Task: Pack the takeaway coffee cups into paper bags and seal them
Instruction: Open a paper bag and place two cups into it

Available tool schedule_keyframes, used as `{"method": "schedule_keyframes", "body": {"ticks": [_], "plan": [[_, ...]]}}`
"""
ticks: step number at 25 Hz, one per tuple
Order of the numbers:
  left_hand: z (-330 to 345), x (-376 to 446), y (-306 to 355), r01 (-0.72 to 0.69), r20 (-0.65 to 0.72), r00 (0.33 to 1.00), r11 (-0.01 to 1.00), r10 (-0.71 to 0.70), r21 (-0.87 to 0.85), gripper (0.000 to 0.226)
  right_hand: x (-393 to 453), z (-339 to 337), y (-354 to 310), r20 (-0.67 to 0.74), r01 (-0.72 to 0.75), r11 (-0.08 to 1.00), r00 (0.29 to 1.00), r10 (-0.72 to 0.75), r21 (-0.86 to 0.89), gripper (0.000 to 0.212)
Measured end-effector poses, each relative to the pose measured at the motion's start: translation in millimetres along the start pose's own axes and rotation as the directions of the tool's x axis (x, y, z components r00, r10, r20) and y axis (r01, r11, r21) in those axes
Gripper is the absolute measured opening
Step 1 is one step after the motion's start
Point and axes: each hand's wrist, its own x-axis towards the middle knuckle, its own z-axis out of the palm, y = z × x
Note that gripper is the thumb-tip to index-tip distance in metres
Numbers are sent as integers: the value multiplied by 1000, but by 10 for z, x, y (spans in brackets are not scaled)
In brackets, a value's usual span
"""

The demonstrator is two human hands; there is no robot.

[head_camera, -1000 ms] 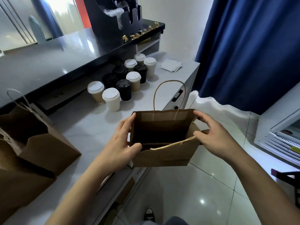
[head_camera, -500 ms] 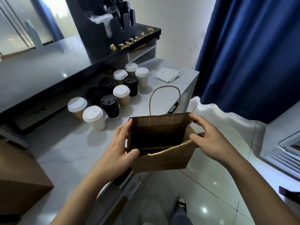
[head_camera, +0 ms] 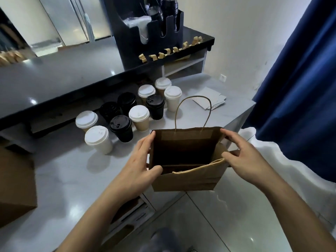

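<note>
Hands, left [head_camera: 140, 166] and right [head_camera: 243, 157], pinch paper bag [head_camera: 187, 179] mouth open.

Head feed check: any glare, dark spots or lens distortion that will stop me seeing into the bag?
Head view: glare spots on the glossy counter and floor; the paper bag interior is dark, so its bottom is hard to read; wide-angle bending curves the frame edges; cups and both hands look sharp.
</note>
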Motion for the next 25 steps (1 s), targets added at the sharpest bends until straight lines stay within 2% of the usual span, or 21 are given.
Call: {"method": "schedule_keyframes", "body": {"ticks": [5, 13, 25], "plan": [[-7, 399, 25, 52, -65, 996, 999, -53, -10, 90, 611, -114, -95, 73, 61, 998, 995, -61, 12, 70], [-107, 962, -67, 87, -136, 987, 995, -81, 44, 94, 1481, -107, -447, 161, 82, 996, 984, -74, -45, 70], [-4, 1257, -117, 186, -253, 951, 983, -181, -4, 96, 2332, -30, -711, 302, 209, 973, 937, -172, -94, 67]]}}
